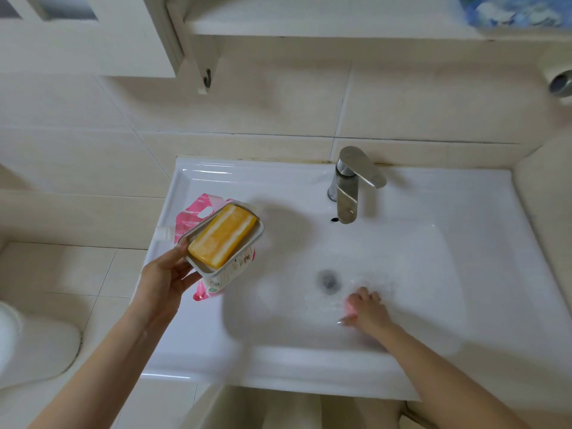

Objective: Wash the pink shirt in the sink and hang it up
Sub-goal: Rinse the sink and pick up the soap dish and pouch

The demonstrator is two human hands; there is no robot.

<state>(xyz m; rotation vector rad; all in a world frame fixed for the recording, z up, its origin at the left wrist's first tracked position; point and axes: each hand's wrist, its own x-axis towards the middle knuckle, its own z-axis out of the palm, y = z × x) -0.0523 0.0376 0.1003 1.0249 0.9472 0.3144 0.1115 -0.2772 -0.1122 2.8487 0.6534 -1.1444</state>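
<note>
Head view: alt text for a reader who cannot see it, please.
A left hand holds a soap dish with a yellow soap bar over a pink pouch on the ledge of the white sink. The right hand, in the wet basin by the drain, holds a bunched pink shirt, blurred.

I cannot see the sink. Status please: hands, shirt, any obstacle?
Left hand holds soap dish with yellow soap. Right hand grips pink shirt in sink, mostly hidden. Pink pouch on left rim, outside basin.
</note>
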